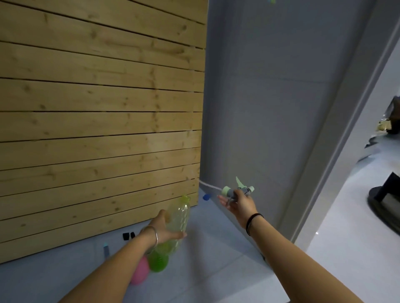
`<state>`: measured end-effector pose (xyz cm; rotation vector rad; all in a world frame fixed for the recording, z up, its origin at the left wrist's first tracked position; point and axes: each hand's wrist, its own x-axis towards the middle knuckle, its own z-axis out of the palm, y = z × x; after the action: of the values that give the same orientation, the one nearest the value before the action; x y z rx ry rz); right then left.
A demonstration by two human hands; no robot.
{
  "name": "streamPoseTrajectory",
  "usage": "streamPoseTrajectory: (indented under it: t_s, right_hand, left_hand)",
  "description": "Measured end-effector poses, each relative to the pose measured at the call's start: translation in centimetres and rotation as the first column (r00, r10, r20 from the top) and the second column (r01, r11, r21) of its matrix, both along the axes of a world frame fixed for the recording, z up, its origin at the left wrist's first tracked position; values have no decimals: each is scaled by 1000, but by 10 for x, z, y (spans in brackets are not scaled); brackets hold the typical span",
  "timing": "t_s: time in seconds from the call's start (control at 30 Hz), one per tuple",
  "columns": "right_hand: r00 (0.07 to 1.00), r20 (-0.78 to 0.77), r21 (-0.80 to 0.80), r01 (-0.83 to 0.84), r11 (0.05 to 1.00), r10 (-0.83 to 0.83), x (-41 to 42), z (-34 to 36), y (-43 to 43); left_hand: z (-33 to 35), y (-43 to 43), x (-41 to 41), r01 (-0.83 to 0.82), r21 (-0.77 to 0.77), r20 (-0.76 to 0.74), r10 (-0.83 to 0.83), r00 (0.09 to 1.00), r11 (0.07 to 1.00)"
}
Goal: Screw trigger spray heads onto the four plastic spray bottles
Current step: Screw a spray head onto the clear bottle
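clear green bottle (178,218), pale green-grey spray head (237,189), pink bottle (139,273)

Whole frame is motion-blurred. Left grip (166,229) covers the mid-body of the clear green bottle (180,213), and its neck is smeared. Pink object (138,274) is half hidden behind the left forearm, can't identify. Right grip (237,204) hides the lower part of the trigger spray head (237,190). Blue blob (206,197) is too small to tell. Green thing (271,1) is cut by the top edge, dark furniture (387,188) by the right edge.
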<state>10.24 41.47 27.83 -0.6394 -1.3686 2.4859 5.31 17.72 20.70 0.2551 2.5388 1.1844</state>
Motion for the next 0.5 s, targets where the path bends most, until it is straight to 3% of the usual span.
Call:
streamPoseTrajectory:
  t_s: [0.07,0.17,0.27,0.43,0.5]
  right_hand:
    - [1000,7,-17,-11,1000,11,0,-1,-1]
    - [997,72,135,-13,991,4,2,-9,1]
    - [993,93,191,58,980,-76,2,-11,4]
    - [982,33,289,167,943,-184,-1,-10,7]
    - [979,-1,236,200,951,-206,-2,-9,8]
  left_hand:
    - [0,1,-1,12,-1,1,-12,1000,1000]
    - [-1,2,-2,5,16,-12,-4,1000,1000]
    - [-2,1,-4,-6,38,-21,7,1000,999]
    - [-5,-2,-8,-21,47,-26,22,999,999]
    - [-7,-4,-10,-28,49,-21,30,999,998]
